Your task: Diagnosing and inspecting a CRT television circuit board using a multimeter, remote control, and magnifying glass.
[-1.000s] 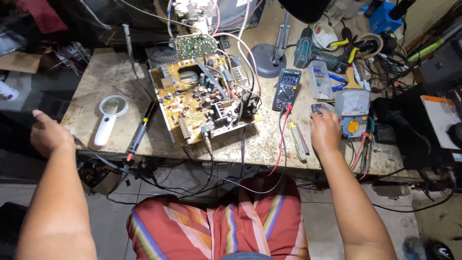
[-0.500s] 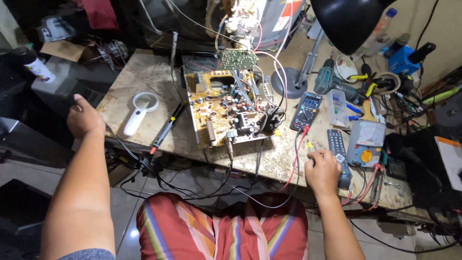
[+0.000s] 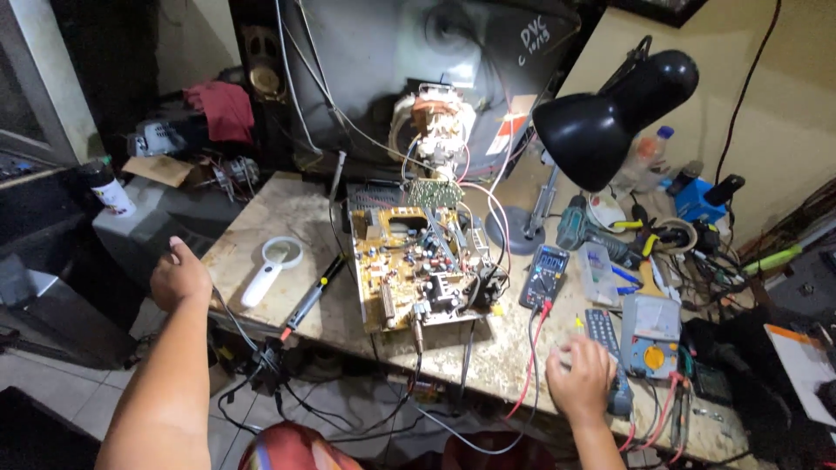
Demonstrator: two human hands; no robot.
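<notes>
My left hand (image 3: 178, 277) hovers off the left edge of the worn worktable (image 3: 287, 222), fingers curled with the thumb up, holding nothing I can see. My right hand (image 3: 581, 380) rests on the table's front right, fingers spread beside a dark remote control (image 3: 603, 334). Between the hands lies a yellow circuit board (image 3: 411, 270) with wires running up to the back of a picture tube (image 3: 433, 122). A white magnifying glass (image 3: 271, 269) and a soldering iron (image 3: 312, 298) lie left of the board.
A digital multimeter (image 3: 545, 276) with red and black leads, an analogue meter (image 3: 650, 334), a cordless drill (image 3: 589, 230) and loose tools crowd the right side. A black desk lamp (image 3: 611, 114) hangs over them. Cables dangle below the front edge. Grey boxes (image 3: 148, 228) stand at left.
The view has tilted up, showing the picture tube and lamp. My left hand stays off the table's left edge; my right hand stays by the remote.
</notes>
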